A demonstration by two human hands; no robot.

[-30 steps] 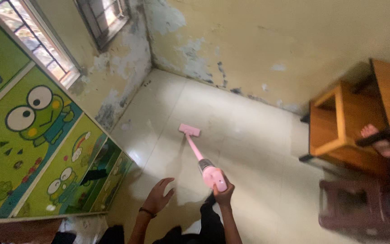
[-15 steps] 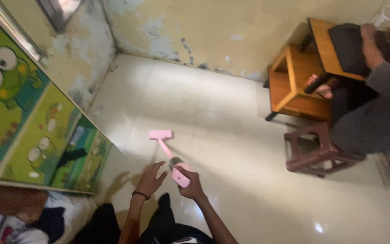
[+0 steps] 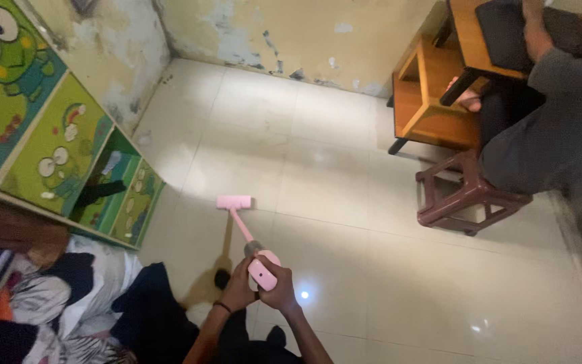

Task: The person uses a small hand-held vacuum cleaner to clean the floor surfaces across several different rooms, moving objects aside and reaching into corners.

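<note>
I am closing my right hand [image 3: 277, 283] fully around the handle of the pink stick vacuum [image 3: 254, 253], and my left hand [image 3: 238, 286] is wrapping the same handle just beside it. Its flat head [image 3: 234, 201] is resting on the tiled floor [image 3: 345, 195] ahead of me, near the green cartoon cabinet [image 3: 55, 141]. The tiles are looking shiny, though I cannot tell how much is left.

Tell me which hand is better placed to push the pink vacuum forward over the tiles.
The right hand: it wraps the pink vacuum at its handle end, in line with the wand. The left hand only rests against the side.
</note>
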